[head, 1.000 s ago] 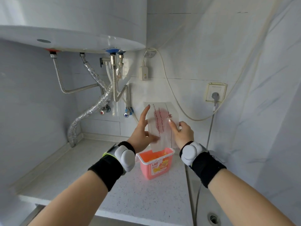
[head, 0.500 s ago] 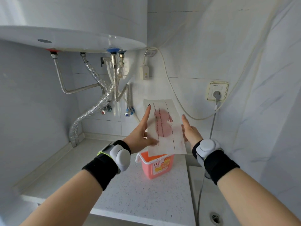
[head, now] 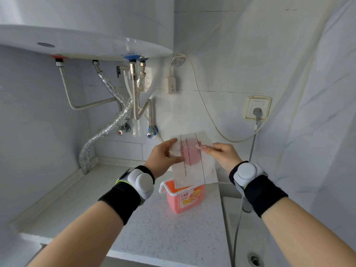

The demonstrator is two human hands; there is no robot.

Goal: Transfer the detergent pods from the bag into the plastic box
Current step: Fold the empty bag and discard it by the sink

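bag (head: 194, 160) hangs above the box (head: 185, 199) on the table (head: 163, 228), left hand (head: 163, 158) and right hand (head: 224, 156) on its sides.

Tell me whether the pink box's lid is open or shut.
Open. The plastic box on the countertop has its lid flipped out to the left, and the bag's lower end hangs into its mouth.

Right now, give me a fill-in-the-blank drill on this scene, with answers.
1. Both hands, the left hand and the right hand, hold the ____.
2. The bag hangs directly above the open pink ____.
3. The box stands on the speckled ____.
4. The grey plug sits in the wall ____.

Answers: bag; box; counter; socket
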